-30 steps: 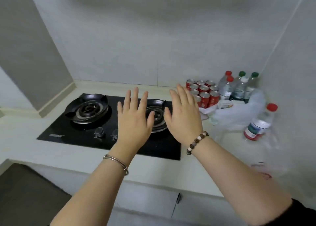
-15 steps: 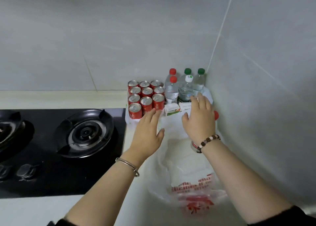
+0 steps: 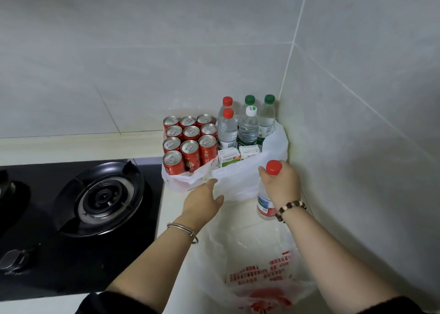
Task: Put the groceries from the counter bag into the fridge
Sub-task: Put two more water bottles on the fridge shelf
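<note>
bottle [image 3: 263, 204] with red cap sits upright near the counter's [image 3: 171, 202] back right corner, right hand [image 3: 282, 185] curled round its neck; left hand [image 3: 203, 200], fingers straight, touches the bag [image 3: 247, 178]; best lifted straight up, bag steadied.

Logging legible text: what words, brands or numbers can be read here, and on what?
None is legible.
Red print on the translucent plastic bag: blurred.
White markings on the red drink cans: blurred.
Labels on the clear water bottles and small white cartons: too small.
</note>
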`<state>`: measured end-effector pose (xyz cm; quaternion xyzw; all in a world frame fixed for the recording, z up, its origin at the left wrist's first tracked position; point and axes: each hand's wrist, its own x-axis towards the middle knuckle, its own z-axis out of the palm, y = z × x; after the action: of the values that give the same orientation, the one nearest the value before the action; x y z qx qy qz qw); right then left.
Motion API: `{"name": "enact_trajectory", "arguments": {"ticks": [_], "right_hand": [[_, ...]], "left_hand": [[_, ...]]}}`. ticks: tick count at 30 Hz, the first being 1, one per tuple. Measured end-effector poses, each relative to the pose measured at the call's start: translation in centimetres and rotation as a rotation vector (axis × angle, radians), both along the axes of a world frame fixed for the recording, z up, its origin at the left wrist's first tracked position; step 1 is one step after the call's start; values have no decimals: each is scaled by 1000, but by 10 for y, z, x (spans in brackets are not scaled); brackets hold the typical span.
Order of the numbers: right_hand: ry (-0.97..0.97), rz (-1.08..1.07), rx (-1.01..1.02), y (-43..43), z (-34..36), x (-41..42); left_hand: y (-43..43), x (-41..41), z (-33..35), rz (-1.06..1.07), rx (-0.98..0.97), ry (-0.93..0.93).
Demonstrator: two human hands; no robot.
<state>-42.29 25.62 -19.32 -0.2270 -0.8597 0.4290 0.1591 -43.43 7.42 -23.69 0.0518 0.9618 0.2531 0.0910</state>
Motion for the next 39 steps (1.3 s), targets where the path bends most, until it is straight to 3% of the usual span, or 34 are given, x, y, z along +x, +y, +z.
{"name": "enact_trajectory", "arguments": {"ticks": [7,10,14,16,20,25,29,32,39], "right_hand": [[128,-3,97,-12,21,-4],[237,11,31,-20,45,-7],[278,43,-114,-32,70,-15],[288,53,-187,-42,78,-19],[319,105,-268,-61,82,-29],[346,172,-426,-67,87,-57],[301,72,-162,-46,82,-93],[100,97,52,-28,63,-126],[-96,147,117,-6,41,-175]], "left_hand": [[-12,-2,8,-104,145,-87],[-19,-3,22,-140,228,-42],[-15,-7,57,-244,554,-166],[-10,-10,69,-286,600,-131],[-11,-16,82,-241,614,-20],[-23,-27,85,-36,696,37],[-32,-37,86,132,866,-1],[-36,-43,82,186,846,12],[-49,-47,73,190,729,41]]}}
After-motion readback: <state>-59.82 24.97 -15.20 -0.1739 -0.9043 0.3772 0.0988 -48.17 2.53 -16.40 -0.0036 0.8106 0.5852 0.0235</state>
